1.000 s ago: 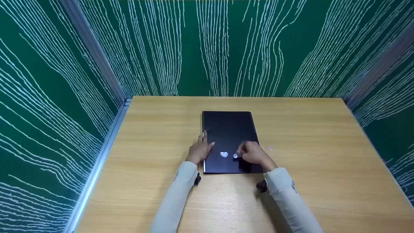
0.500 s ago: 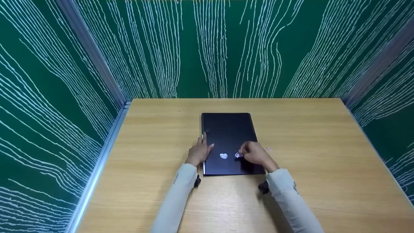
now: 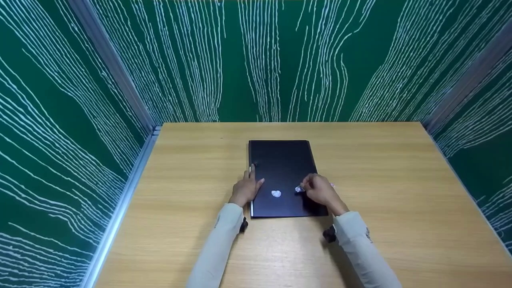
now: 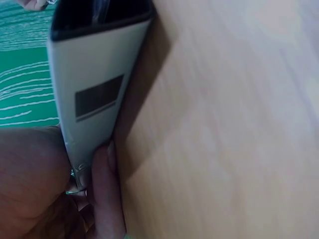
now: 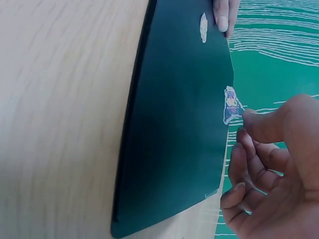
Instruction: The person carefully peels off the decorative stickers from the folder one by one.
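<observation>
A black binder (image 3: 282,160) with a white spine (image 4: 92,64) lies flat on the table. My left hand (image 3: 245,189) rests along its left side, fingers extended against the spine and thumb over the cover. A small whitish heart-shaped sticker (image 3: 276,193) sits low on the cover. Above the cover, to the right of that one, my right hand (image 3: 321,190) pinches a second small sticker (image 5: 232,104) between thumb and finger. This one has a coloured picture and a pale border in the right wrist view. Its side toward my fingertips is covered.
A tiny pinkish scrap (image 3: 333,185) lies on the wooden table (image 3: 192,160) just past my right hand. Green panels (image 3: 232,80) with white wavy lines enclose the table at the back and sides. A dark label (image 4: 99,97) marks the spine.
My right hand has shifted slightly to the right over the cover, with the pinched sticker. My left hand keeps its place on the binder.
</observation>
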{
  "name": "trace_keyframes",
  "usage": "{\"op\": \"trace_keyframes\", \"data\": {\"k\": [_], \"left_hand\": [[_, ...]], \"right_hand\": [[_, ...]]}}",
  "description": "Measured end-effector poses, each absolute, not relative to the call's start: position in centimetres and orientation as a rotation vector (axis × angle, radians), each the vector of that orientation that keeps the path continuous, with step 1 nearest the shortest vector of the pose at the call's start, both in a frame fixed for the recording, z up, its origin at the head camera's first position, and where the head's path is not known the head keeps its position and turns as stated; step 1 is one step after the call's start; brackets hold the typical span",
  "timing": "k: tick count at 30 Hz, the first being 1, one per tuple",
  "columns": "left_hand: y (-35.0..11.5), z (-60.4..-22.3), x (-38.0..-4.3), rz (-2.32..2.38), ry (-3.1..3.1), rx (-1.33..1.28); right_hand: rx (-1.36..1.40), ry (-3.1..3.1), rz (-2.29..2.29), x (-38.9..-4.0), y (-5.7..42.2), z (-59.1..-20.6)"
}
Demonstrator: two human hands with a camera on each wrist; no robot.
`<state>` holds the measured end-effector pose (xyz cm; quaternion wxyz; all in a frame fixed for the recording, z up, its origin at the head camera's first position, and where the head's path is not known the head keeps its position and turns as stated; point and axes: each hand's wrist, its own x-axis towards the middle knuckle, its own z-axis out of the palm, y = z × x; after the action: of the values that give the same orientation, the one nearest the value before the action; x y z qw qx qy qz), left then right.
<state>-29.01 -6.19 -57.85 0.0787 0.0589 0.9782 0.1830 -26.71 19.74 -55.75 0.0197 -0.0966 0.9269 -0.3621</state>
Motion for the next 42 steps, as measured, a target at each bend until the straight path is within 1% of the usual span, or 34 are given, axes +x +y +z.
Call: {"op": "trace_keyframes", "data": {"k": [12, 20, 29, 42], "left_hand": [[-6.2, -57.8, -29.0, 0.571, 2.944, 0.204], [-6.1, -57.7, -29.3, 0.559, 2.956, 0.207], [-6.0, -57.8, -29.5, 0.560, 2.967, 0.189], [-6.2, -57.9, -29.0, 0.573, 2.935, 0.183]], "right_hand": [[-0.240, 2.915, -1.206, -26.6, 20.3, -55.8], [-0.166, 2.926, -1.267, -26.4, 21.7, -55.5], [-0.094, 2.898, -1.255, -26.2, 23.3, -55.3], [-0.015, 2.898, -1.245, -25.6, 24.0, -55.6]]}}
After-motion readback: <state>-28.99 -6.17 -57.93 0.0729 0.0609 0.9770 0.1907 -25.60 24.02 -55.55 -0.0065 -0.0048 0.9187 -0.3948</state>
